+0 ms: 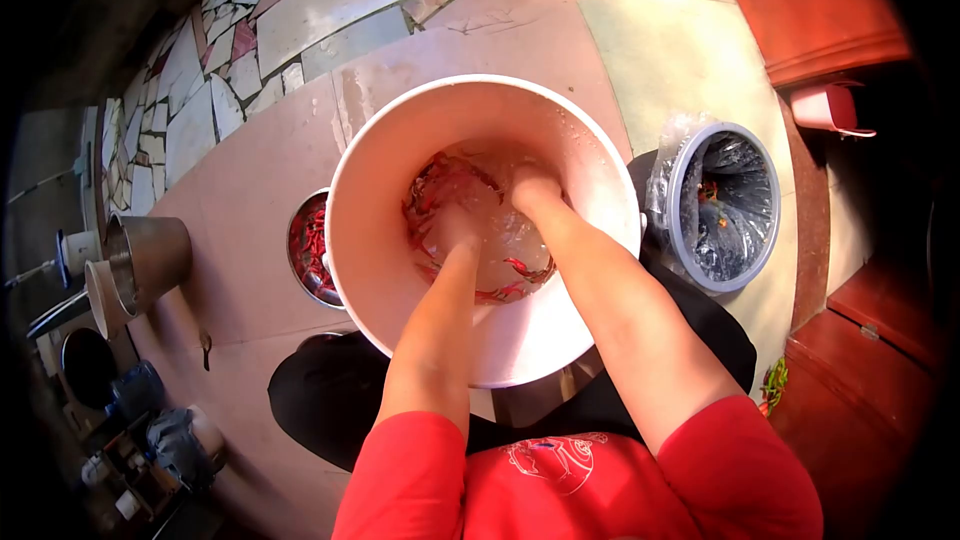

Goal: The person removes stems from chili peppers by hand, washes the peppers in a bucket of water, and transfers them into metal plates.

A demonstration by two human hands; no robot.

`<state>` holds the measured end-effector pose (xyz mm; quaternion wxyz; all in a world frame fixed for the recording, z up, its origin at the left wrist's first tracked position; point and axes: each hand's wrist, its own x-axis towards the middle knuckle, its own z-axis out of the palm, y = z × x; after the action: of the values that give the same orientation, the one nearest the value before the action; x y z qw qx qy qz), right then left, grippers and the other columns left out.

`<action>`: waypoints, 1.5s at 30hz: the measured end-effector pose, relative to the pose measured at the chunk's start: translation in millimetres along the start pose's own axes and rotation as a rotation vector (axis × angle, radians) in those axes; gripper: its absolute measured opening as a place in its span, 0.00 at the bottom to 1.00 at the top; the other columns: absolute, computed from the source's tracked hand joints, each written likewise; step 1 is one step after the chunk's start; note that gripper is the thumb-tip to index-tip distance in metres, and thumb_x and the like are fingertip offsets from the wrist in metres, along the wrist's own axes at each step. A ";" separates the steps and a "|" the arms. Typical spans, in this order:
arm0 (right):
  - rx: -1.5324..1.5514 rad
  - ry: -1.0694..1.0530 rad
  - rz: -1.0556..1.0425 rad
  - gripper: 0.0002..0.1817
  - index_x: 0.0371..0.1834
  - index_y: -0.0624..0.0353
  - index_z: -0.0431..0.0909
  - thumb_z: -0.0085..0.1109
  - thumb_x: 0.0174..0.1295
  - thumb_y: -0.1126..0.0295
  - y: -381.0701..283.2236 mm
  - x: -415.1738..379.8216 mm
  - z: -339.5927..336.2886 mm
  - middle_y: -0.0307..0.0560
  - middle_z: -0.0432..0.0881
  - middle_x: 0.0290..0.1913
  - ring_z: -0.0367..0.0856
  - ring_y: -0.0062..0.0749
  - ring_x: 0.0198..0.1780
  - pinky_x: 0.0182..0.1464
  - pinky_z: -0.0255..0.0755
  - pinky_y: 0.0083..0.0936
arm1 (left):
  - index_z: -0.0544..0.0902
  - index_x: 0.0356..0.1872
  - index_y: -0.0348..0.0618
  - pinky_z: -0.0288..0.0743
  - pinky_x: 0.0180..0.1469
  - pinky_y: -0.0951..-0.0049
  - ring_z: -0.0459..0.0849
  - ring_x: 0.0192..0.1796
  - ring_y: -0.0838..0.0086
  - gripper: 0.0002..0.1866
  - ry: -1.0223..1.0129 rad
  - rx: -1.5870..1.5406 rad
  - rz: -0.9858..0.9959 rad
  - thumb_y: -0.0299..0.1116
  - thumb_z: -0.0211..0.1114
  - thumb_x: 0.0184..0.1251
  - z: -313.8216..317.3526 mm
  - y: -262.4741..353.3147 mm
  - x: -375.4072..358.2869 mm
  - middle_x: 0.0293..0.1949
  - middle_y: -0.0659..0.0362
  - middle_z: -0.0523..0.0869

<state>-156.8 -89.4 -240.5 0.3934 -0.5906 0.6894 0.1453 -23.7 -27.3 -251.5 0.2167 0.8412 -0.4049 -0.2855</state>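
Note:
A large white bucket (pixel 545 340) stands between my knees, holding cloudy water with red chili peppers (pixel 440 190) in it. Both my arms reach down inside. My left hand (pixel 457 226) is under the water among the chilies on the left side; its fingers are hidden. On the right, my right hand (pixel 533 187) dips in near the bucket's far wall, its fingers also below the surface. Several chilies lie close to the near wall of the bucket. Beside the bucket on the left, a metal bowl (pixel 334 295) holds more red chilies.
To the right stands a grey bin (pixel 776 205) lined with a clear plastic bag, with a few scraps inside. Green and red peppers (pixel 773 385) lie on the floor by the red wooden furniture (pixel 850 370). A metal pot (pixel 165 250) is at left. A pink container (pixel 825 108) sits far right.

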 end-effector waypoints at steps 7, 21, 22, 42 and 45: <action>0.137 0.238 0.107 0.19 0.54 0.53 0.78 0.54 0.58 0.64 -6.0 -7.9 4.8 0.50 0.77 0.57 0.75 0.42 0.60 0.59 0.69 0.34 | 0.79 0.52 0.44 0.74 0.52 0.59 0.81 0.50 0.53 0.24 -0.215 0.156 0.049 0.46 0.62 0.57 16.8 -10.9 5.2 0.45 0.46 0.83; -0.322 -0.184 -0.305 0.17 0.45 0.60 0.82 0.58 0.51 0.70 -18.4 -27.8 -67.4 0.52 0.85 0.41 0.84 0.44 0.40 0.40 0.76 0.36 | 0.81 0.38 0.40 0.68 0.25 0.83 0.79 0.26 0.79 0.11 -0.695 -0.834 -0.271 0.38 0.66 0.63 -131.3 81.8 -12.5 0.28 0.62 0.82; -0.036 -0.233 -0.275 0.14 0.43 0.59 0.82 0.57 0.54 0.70 -28.9 -64.6 -96.8 0.50 0.84 0.37 0.84 0.39 0.36 0.36 0.77 0.32 | 0.81 0.38 0.40 0.68 0.25 0.83 0.79 0.26 0.79 0.11 -0.705 -0.843 -0.243 0.38 0.66 0.63 -139.9 86.0 -20.3 0.28 0.62 0.82; 0.830 0.129 -0.634 0.06 0.36 0.62 0.79 0.62 0.59 0.73 -28.1 -208.6 -115.9 0.40 0.82 0.31 0.80 0.24 0.31 0.32 0.72 0.19 | 0.72 0.56 0.33 0.80 0.51 0.68 0.82 0.49 0.65 0.17 -0.647 -1.419 -0.047 0.31 0.56 0.70 -185.7 103.9 -94.3 0.50 0.51 0.80; 0.043 0.879 -1.063 0.06 0.34 0.61 0.79 0.63 0.53 0.75 -36.1 -216.6 -128.8 0.44 0.80 0.29 0.80 0.35 0.31 0.34 0.74 0.27 | 0.73 0.53 0.34 0.76 0.56 0.62 0.80 0.52 0.63 0.18 -0.800 -1.653 -0.215 0.37 0.57 0.70 -180.5 105.5 -95.7 0.49 0.51 0.80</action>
<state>-172.5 -32.8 7.2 0.1068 -0.8448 0.4044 -0.3338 -12.8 12.8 -25.4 0.5645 0.2907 -0.0370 -0.7716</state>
